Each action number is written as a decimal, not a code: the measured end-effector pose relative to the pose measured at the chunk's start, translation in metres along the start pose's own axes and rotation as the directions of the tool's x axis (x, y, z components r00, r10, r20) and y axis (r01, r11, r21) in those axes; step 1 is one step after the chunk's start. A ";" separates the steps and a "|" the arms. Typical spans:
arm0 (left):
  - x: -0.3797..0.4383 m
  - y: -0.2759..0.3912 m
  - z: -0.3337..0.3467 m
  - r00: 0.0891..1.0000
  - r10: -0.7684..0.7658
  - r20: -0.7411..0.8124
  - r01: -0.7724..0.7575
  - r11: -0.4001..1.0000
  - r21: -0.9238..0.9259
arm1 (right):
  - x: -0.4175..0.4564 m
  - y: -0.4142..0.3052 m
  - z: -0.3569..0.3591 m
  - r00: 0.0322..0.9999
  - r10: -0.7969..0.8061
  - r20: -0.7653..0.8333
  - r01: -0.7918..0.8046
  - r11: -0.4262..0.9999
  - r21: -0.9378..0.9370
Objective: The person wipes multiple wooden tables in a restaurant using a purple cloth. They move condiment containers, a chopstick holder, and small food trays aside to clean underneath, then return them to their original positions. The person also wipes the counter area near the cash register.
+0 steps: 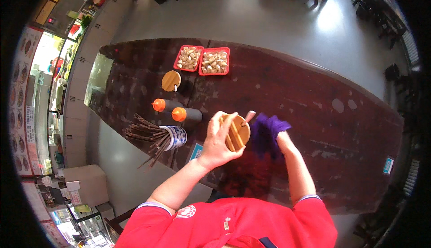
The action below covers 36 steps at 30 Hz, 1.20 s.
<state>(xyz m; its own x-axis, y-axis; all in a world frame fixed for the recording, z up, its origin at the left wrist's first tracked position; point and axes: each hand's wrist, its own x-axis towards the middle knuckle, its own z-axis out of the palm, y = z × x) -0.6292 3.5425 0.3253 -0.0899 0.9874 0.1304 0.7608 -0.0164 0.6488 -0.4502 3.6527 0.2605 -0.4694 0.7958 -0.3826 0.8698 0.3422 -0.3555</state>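
Observation:
My left hand (220,138) grips a round jar by its wooden lid (241,133), from which a pale spoon handle (250,116) sticks out. To the right, a purple cloth (266,130) is bunched in my right hand (283,140), mostly covering the fingers. Two dark squeeze bottles with orange caps (179,114) stand left of the jar. Beside them is a blue-and-white holder (177,137) full of dark chopsticks (148,132). A second wooden-lidded jar (171,81) with a spoon stands farther back.
Two red plastic baskets of garlic cloves (188,58) (214,61) sit near the far edge of the dark wooden table (303,89). A card with a printed code (196,152) lies by my left wrist, another (388,165) at the table's right end. Cabinets (79,79) line the left.

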 end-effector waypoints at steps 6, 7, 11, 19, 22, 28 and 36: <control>-0.015 -0.023 -0.021 0.992 -0.122 -0.044 0.122 0.993 -0.005 | 0.088 0.032 0.075 0.710 -0.622 -0.330 0.618 0.775 -0.131; -0.018 -0.028 -0.022 0.990 -0.134 -0.051 0.134 0.991 0.000 | 0.113 0.019 0.088 0.692 -0.662 -0.288 0.653 0.744 -0.142; -0.023 -0.035 -0.027 0.976 -0.202 -0.082 0.205 0.979 0.024 | 0.198 -0.076 0.112 0.532 -0.782 -0.324 0.770 0.606 -0.201; 0.024 -0.081 -0.007 0.930 -0.270 -0.248 0.306 0.944 0.122 | 0.217 -0.107 0.145 0.507 -0.802 -0.317 0.842 0.539 -0.017; 0.047 -0.105 0.009 0.902 -0.220 -0.372 0.274 0.957 0.099 | 0.163 -0.047 0.125 0.609 -0.720 -0.333 0.757 0.653 -0.030; 0.081 -0.154 0.029 0.850 -0.288 -0.441 0.389 0.907 0.158 | 0.051 0.103 0.076 0.768 -0.423 -0.480 0.443 0.893 -0.078; 0.080 -0.190 0.052 0.832 -0.326 -0.449 0.440 0.881 0.173 | 0.076 0.154 0.078 0.716 0.020 -0.698 -0.107 0.991 -0.081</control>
<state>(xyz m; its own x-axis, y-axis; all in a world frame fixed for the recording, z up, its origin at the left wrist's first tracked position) -0.7481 3.6324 0.1735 -0.6119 0.7557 0.2335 0.7424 0.4469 0.4992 -0.3636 3.7269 0.1097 -0.2122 0.9252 0.3145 0.9244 0.2944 -0.2425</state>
